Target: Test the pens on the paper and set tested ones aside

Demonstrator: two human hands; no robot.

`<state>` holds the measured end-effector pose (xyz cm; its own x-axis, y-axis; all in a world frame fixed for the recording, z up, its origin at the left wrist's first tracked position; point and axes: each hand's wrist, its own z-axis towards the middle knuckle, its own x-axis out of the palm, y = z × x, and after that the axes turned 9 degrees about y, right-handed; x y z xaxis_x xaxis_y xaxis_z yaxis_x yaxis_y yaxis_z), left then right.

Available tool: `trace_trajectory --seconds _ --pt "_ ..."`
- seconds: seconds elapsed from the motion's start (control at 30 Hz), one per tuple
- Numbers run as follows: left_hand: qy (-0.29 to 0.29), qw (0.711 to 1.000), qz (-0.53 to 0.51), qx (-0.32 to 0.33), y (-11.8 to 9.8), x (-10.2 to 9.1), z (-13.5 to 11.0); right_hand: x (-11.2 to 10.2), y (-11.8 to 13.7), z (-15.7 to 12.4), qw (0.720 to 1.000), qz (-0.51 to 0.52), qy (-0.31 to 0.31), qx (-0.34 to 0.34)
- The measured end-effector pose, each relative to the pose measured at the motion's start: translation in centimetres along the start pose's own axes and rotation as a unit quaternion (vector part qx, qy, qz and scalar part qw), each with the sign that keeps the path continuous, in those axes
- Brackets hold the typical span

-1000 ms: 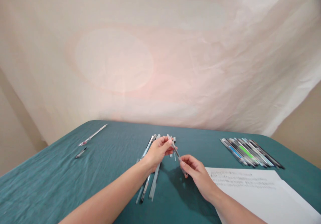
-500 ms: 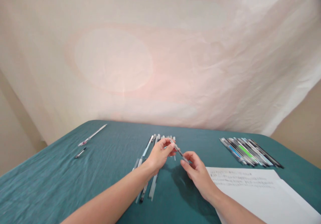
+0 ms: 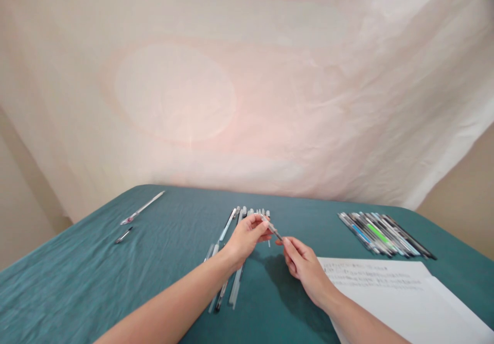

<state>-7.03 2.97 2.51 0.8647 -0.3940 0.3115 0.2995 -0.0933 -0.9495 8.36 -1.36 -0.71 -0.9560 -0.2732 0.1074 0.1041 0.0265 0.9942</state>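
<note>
A slim pen [image 3: 272, 229] with a clear, greyish barrel slants between my two hands above the table. My left hand [image 3: 249, 236] pinches its upper end between thumb and fingers. At the lower, darker end, my right hand [image 3: 303, 264] is closed on the pen with thumb and forefinger. Under and behind my left hand lie several pens [image 3: 236, 285], mostly clear or white; hand and forearm hide part of them. Whether the pen's cap is on or off is too small to tell.
Several pens [image 3: 382, 233] lie side by side at the right. Sheets of paper with handwriting [image 3: 386, 303] rest at the front right. At the left are a clear pen [image 3: 142, 207] and a short dark pen cap or piece [image 3: 124, 235]. A green cloth [image 3: 96, 282] covers the table.
My right hand has shifted its fingers slightly up along the pen, and its grip now looks more closed. My left hand has stayed almost where it was.
</note>
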Motion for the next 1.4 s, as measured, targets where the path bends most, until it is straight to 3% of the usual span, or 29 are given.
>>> trace_trajectory --seconds 0.3,0.43,0.7,0.87,1.13,1.3,1.4 --pt "-0.051 0.998 -0.029 -0.006 -0.35 -0.19 -0.03 -0.01 -0.31 0.02 1.0 -0.009 -0.005 -0.023" --pt "-0.049 0.998 -0.037 -0.017 -0.39 -0.27 -0.12 -0.18 -0.45 -0.01 0.997 -0.046 -0.021 -0.051" --pt "-0.037 0.998 -0.046 -0.029 -0.31 -0.37 -0.17 -0.08 -0.22 -0.06 0.999 -0.044 -0.012 -0.008" --pt "-0.049 0.997 -0.052 -0.033 -0.09 -0.24 -0.19 -0.01 -0.23 -0.01 0.995 -0.074 -0.042 -0.055" --pt "-0.043 0.995 -0.077 -0.043 0.11 -0.36 -0.09 -0.12 -0.42 0.11 0.998 -0.059 -0.007 -0.007" --pt "-0.039 0.994 -0.091 -0.036 0.15 -0.25 -0.09 -0.09 -0.4 0.14 0.995 -0.076 -0.036 -0.051" --pt "-0.034 0.994 -0.099 -0.035 0.1 -0.15 -0.11 -0.13 -0.36 0.11 0.995 -0.087 -0.018 -0.041"
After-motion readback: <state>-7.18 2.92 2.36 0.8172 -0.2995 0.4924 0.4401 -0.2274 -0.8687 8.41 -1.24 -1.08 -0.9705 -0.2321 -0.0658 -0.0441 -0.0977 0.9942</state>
